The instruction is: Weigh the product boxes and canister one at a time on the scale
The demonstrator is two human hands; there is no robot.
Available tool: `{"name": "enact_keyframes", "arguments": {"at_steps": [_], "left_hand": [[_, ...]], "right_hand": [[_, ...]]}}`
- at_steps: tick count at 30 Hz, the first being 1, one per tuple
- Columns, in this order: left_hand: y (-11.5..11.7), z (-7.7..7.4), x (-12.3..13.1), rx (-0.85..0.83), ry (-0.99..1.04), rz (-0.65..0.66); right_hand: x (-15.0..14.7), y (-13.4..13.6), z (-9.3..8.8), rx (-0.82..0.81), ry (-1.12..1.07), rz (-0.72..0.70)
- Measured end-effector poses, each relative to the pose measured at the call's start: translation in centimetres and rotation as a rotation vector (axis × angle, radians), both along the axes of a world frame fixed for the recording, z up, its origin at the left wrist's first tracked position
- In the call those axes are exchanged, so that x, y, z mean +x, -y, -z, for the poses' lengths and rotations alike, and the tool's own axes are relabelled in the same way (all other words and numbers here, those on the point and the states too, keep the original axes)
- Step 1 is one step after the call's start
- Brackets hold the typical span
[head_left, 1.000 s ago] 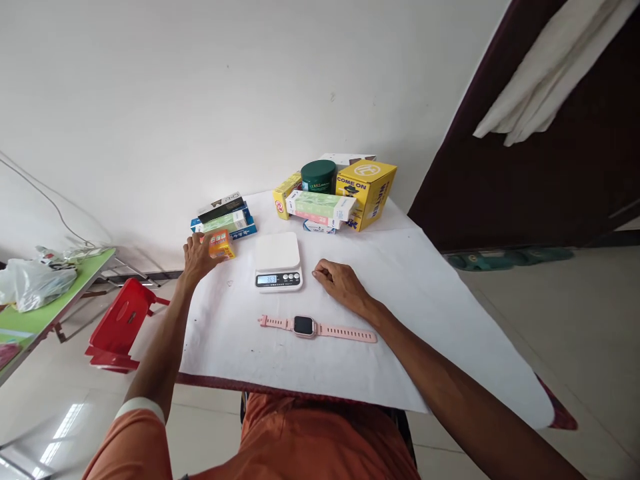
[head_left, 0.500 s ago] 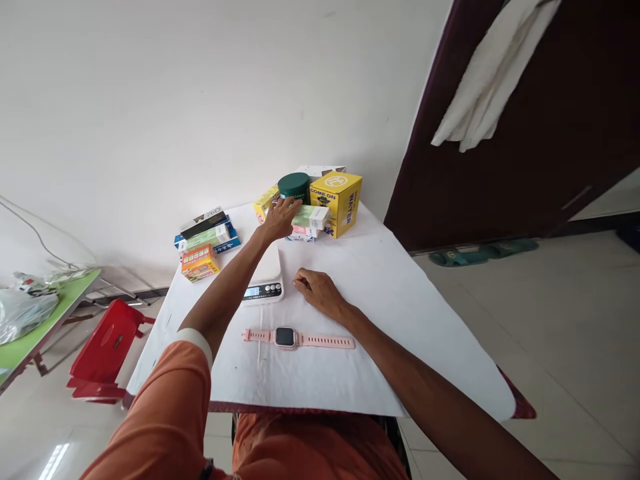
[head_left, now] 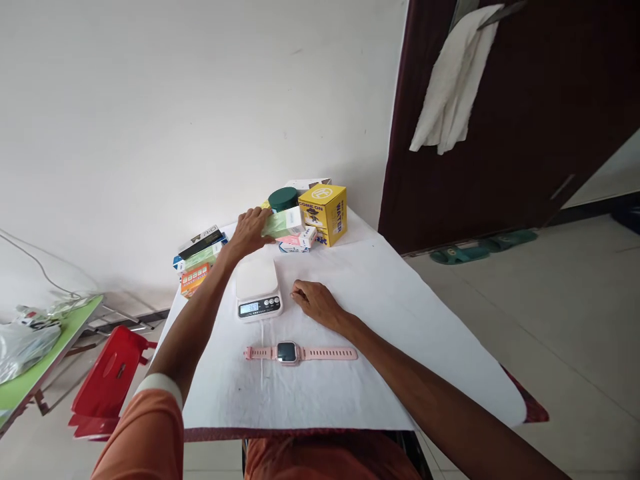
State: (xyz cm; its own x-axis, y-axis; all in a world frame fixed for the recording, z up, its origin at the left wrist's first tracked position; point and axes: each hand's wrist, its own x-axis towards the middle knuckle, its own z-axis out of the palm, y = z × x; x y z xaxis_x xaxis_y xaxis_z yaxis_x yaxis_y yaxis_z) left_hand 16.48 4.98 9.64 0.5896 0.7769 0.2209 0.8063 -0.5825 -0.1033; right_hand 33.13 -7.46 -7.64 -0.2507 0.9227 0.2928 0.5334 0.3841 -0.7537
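My left hand (head_left: 250, 231) is closed on the left end of a light green and white box (head_left: 284, 223), held over the back pile. Below that box lie a pink and white box (head_left: 300, 238) and a blue and white box (head_left: 294, 247). My right hand (head_left: 316, 301) rests on the white-covered table with its fingers curled in and nothing showing in them. Just left of it stands a white kitchen scale (head_left: 257, 287), its display lit and its platform bare. A pink-strapped smartwatch (head_left: 287, 353) lies stretched out in front of the scale.
Behind the held box stand a dark green lidded tub (head_left: 283, 199) and a yellow box (head_left: 326, 213). At the left are a black and white box (head_left: 202, 243) and an orange box (head_left: 195, 280). A red chair (head_left: 107, 380) stands left of the table.
My left hand has gripped the light green box and drawn it slightly up and left from the pile. My right hand stays by the scale. The camera view has shifted.
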Motion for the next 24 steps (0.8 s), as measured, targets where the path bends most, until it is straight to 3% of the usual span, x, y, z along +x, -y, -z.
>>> {"name": "enact_keyframes", "arguments": {"at_steps": [4,8,13,19,22,24], "left_hand": [[3.8,-0.2,-5.2,-0.111,0.021,-0.035],[6.4,2.5,-8.5,-0.24,0.047,-0.063],[7.1,6.1,-9.4,-0.269,0.079,-0.117],[6.8,7.1,-10.1,-0.277,0.152,-0.082],[8.2,8.1,-11.2,-0.172,0.353,-0.07],[9.7,9.6,-11.9,-0.017,0.573,-0.124]], "right_hand": [[0.0,0.1,-0.1,0.008,-0.005,-0.001],[0.2,0.2,-0.1,0.012,-0.012,-0.002],[0.3,0.1,0.1,0.031,0.0,0.003],[0.4,0.1,0.2,0.027,-0.016,-0.005],[0.4,0.2,0.1,0.029,-0.013,-0.002],[0.4,0.2,0.1,0.032,-0.004,-0.003]]}}
